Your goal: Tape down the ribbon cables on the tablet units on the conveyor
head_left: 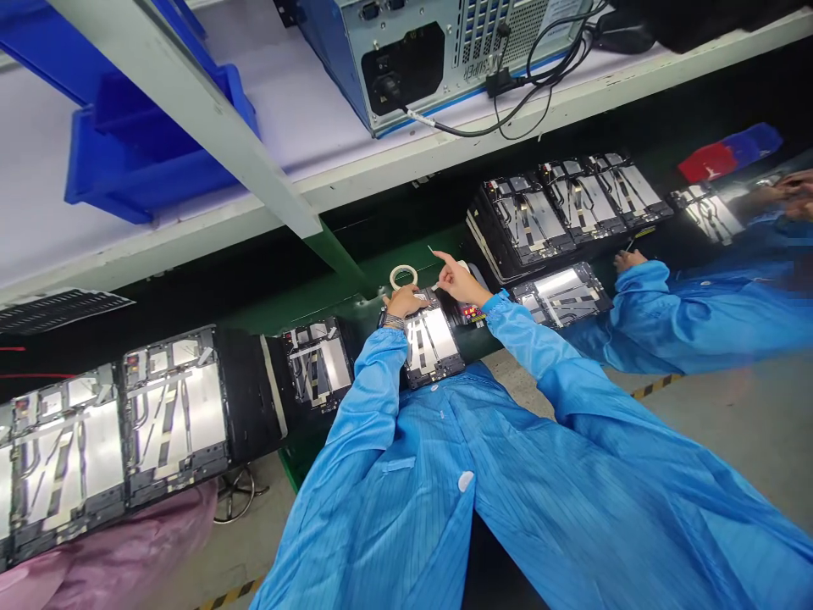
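An open tablet-like device (pixel 433 343) with silver shielding lies on the green conveyor belt (pixel 330 288) in front of me. My left hand (pixel 402 301) rests closed on its far left corner, just below a roll of white tape (pixel 403 274). My right hand (pixel 458 280) hovers above the device's far right corner, with thumb and forefinger pinched on a small strip of tape (pixel 434 251) that sticks up from the fingertips. Both arms wear blue coat sleeves.
More open devices (pixel 318 363) lie left along the belt, and a stack (pixel 530 222) stands at right. A co-worker's sleeve (pixel 699 313) and hand (pixel 628 259) reach in from the right. Overhead are a shelf with a computer case (pixel 432 51) and blue bins (pixel 146 144).
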Tool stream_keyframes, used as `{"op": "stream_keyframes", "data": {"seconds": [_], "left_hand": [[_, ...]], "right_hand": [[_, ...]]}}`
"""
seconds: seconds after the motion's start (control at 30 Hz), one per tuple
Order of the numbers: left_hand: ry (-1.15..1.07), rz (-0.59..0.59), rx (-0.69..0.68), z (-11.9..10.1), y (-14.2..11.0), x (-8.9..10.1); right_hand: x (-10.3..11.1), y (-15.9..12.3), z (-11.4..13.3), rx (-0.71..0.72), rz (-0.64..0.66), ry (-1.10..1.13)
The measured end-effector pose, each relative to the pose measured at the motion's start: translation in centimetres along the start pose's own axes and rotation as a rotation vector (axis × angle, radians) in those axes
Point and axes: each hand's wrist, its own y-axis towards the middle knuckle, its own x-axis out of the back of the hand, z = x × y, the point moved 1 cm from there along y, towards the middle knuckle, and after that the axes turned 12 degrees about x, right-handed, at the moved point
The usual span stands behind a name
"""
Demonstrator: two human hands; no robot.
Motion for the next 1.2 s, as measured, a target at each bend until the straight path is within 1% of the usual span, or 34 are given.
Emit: {"op": "stream_keyframes", "data": {"seconds": [0.07,0.13,0.23,0.37,0.7,0.9,1.0,1.2], "left_hand": [[0.004,0.003,0.006,0.0,0.0,0.0],[0.007,0.007,0.009,0.0,0.0,0.1],[0.005,0.019,-0.008,0.0,-0.2,0.2],[0.003,0.024,-0.01,0.1,-0.1,0.2],[-0.016,0.008,-0.032,0.4,0.1,-0.1],[-0.006,0.007,-0.032,0.4,0.1,-0.1],[-0.007,0.004,-0.034,0.4,0.0,-0.2],[-0.008,-0.006,-0.027,0.4,-0.2,-0.2]], "right_hand": [[-0.2,0.2,0.0,-0.002,0.094,0.047],[-0.7,0.4,-0.1,-0.005,0.189,0.042],[-1.6,0.7,-0.3,-0.015,0.254,0.011],[-2.2,1.0,-0.4,-0.017,0.274,-0.062],[-2.1,0.7,0.7,-0.009,0.276,-0.153],[-2.4,0.7,0.4,0.009,0.277,-0.164],[-2.5,0.6,0.4,0.007,0.281,-0.205],[-2.7,0.8,1.9,-0.029,0.336,-0.376]]}}
